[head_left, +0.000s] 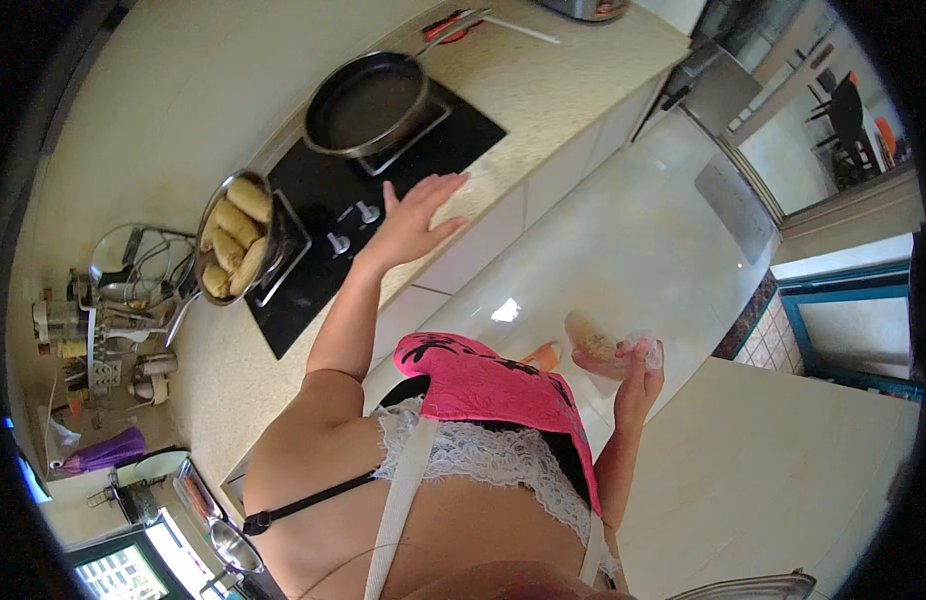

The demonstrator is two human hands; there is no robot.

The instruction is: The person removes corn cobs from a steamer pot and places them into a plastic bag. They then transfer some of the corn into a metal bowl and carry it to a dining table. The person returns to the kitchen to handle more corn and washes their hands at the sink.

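Note:
My left hand is spread over the front edge of the counter beside the black glass cooktop, holding nothing. Two metal control knobs are close to its wrist. My right hand grips the gathered top of a clear plastic bag, which hangs above the floor with something pale or yellowish inside. A black frying pan rests on the far burner. On the nearer burner stands a steel pan holding several yellow, elongated food pieces, perhaps corn or tubers.
A rack with utensils and a glass lid stand left along the wall. A red-and-black item lies behind the frying pan. An appliance sits at the counter's far end. A grey mat lies by the doorway.

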